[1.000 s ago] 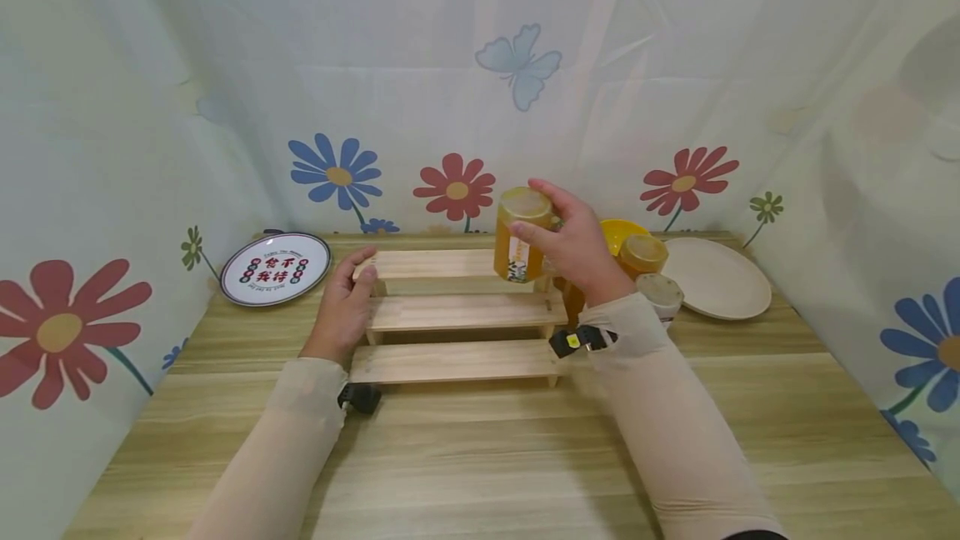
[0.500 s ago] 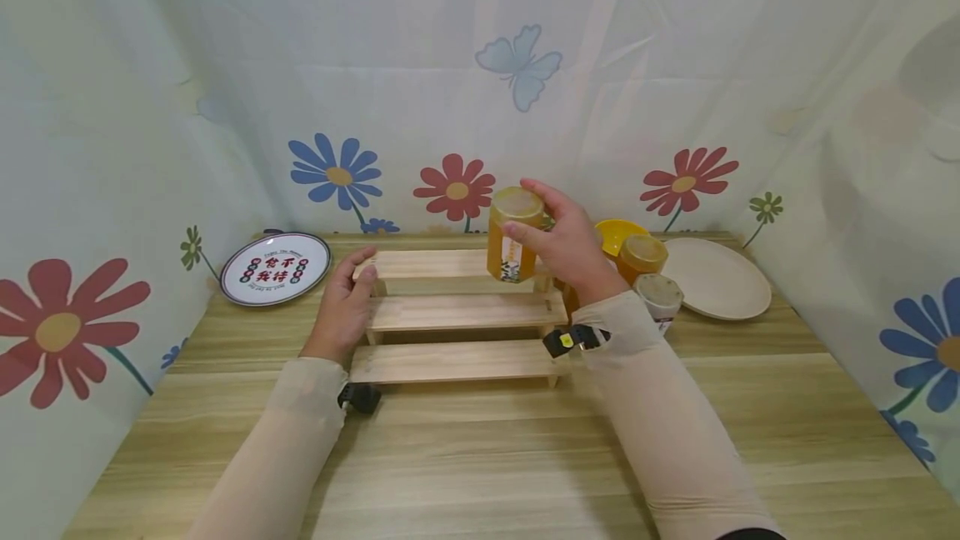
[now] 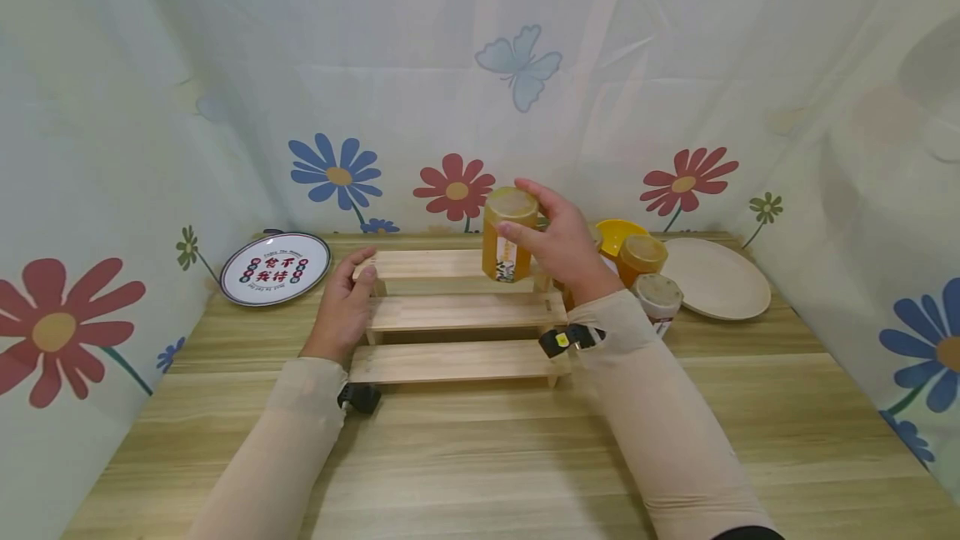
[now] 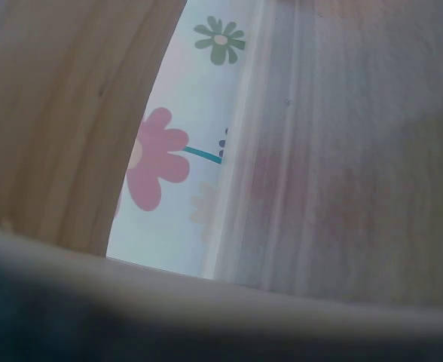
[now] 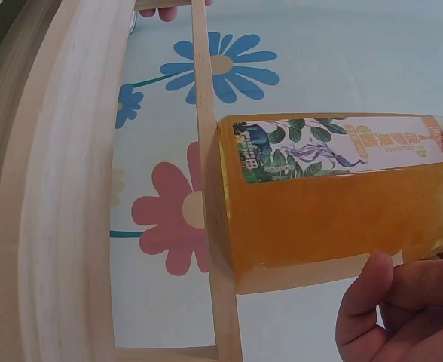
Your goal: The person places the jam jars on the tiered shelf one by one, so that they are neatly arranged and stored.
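Observation:
My right hand (image 3: 562,240) grips an amber honey jar (image 3: 498,252) by its upper part, thumb on the front and fingers behind. The jar stands upright at the top tier of a three-step wooden rack (image 3: 457,362), right of its middle. Up close in the right wrist view, the labelled honey jar (image 5: 319,219) has its base at the rack's edge strip (image 5: 209,151); I cannot tell whether they touch. My left hand (image 3: 343,307) holds the rack's upper left end, thumb in front. Only blurred wooden boards (image 4: 63,113) fill most of the left wrist view.
Right of the rack stand another amber jar (image 3: 642,255) and a white-labelled jar (image 3: 660,297), with more partly hidden behind my right hand. A yellow bowl (image 3: 617,233) and a beige plate (image 3: 720,277) are behind them. A printed plate (image 3: 276,290) lies at the left.
My right hand has moved slightly left with the honey jar along the top tier. The left hand keeps its place on the rack.

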The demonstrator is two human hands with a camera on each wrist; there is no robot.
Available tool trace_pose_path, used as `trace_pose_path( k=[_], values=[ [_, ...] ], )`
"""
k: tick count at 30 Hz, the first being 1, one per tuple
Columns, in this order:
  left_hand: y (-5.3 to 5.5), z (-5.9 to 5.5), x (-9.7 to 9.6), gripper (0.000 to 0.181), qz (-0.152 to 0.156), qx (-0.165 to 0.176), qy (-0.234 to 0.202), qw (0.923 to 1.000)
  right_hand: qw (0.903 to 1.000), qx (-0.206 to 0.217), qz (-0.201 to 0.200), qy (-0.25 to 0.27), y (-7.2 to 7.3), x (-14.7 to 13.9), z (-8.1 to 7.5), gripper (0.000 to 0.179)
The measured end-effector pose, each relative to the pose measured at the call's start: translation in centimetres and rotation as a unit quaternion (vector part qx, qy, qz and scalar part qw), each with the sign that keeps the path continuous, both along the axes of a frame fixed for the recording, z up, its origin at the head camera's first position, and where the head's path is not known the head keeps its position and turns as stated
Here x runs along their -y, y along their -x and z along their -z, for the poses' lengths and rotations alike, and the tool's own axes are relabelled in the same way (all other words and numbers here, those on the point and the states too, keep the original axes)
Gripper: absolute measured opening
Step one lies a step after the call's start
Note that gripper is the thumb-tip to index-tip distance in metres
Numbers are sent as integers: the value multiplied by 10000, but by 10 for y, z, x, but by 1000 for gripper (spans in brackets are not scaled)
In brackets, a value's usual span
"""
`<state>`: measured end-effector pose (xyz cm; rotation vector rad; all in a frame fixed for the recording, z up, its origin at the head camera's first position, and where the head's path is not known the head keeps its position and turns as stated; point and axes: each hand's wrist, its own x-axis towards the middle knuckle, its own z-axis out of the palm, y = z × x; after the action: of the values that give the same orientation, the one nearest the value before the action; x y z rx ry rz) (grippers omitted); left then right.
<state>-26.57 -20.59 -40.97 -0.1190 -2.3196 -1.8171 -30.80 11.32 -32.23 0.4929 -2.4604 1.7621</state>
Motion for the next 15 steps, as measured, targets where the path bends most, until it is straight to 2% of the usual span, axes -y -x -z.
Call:
trace_pose_path(
  k=[11,15],
  values=[
    [-2,-2,1,47,33,40,57,10000,10000,-15,-87,4,0,4,-1,75],
    [3,4,2,47,22,45,5,10000,10000,-11,-95,16,0,5,-1,76]
  ],
)
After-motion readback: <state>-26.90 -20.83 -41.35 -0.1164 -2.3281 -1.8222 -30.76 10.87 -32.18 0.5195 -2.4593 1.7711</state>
